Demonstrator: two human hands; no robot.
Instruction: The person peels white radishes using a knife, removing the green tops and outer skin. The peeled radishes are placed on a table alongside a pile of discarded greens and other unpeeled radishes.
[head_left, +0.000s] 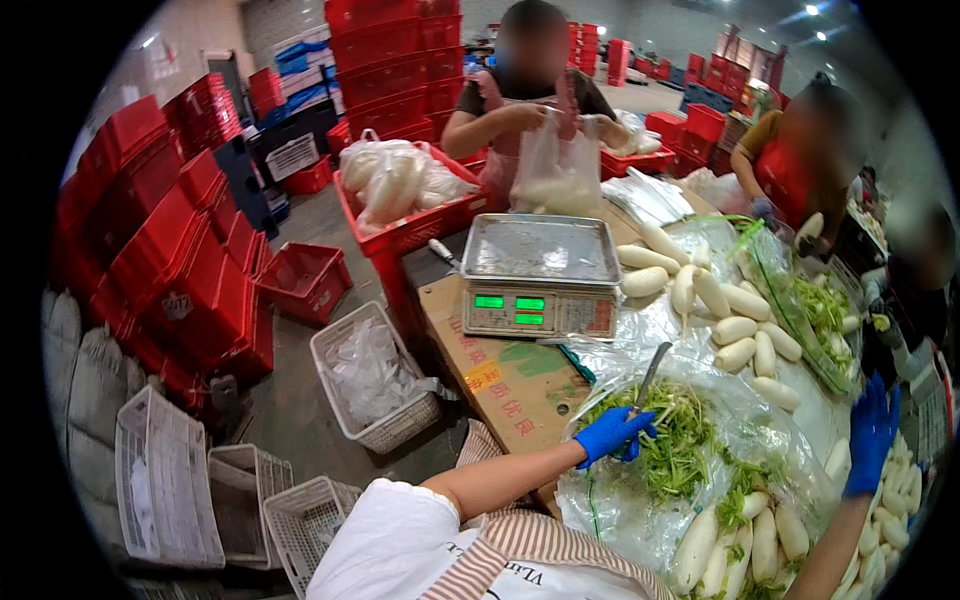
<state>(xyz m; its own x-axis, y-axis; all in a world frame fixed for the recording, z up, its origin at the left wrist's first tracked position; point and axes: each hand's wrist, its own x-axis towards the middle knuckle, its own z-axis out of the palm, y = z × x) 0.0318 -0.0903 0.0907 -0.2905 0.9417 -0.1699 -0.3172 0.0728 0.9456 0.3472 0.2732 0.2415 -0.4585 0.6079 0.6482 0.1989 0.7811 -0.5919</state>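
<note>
My left hand (616, 435), in a blue glove, grips a knife with a curved blade (652, 373) that points up and away. Beneath it lies a heap of cut radish greens (679, 442) on clear plastic sheeting. My right hand (874, 435), also blue-gloved, is at the right with its fingers spread, holding nothing; white radishes (892, 499) lie beside and below it. More white radishes (765, 544), some with green tops, lie close before me. Trimmed white radishes (735, 330) are spread farther across the table, right of a digital scale (540, 277) with a bare metal tray.
Across the table, a person holds a plastic bag (559, 169) behind the scale. Another person with gloved hands works at the upper right. A red crate of bagged radishes (416, 236) stands left of the scale. White baskets (375, 431) and stacked red crates (180, 277) stand left.
</note>
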